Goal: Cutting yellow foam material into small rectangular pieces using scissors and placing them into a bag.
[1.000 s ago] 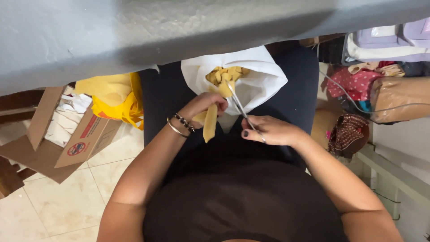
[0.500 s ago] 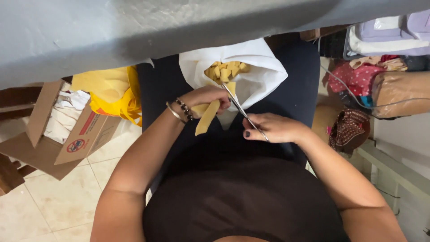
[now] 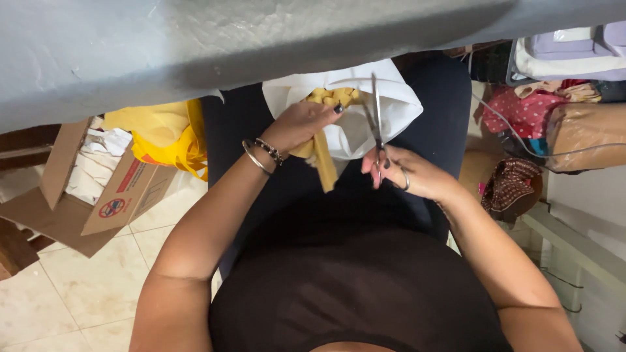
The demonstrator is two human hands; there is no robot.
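My left hand (image 3: pixel 301 124) grips a yellow fabric strip (image 3: pixel 322 163) that hangs down over my lap. My right hand (image 3: pixel 407 173) holds metal scissors (image 3: pixel 376 120), blades pointing up and away over a white bag (image 3: pixel 385 111) on my knees. Inside the bag lie several small yellow cut pieces (image 3: pixel 336 96). Bracelets circle my left wrist. The grey table edge (image 3: pixel 261 45) runs just above the bag and hides its far part.
An open cardboard box (image 3: pixel 98 189) with white cloth stands on the tiled floor at left, beside a yellow bag (image 3: pixel 166 133). Bags, patterned fabrics and a cable (image 3: pixel 521 124) crowd the right side. A pale shelf rail (image 3: pixel 574 241) runs lower right.
The scissors have swung from slanting at the strip to pointing straight up over the bag. My left hand has shifted slightly up with the strip.
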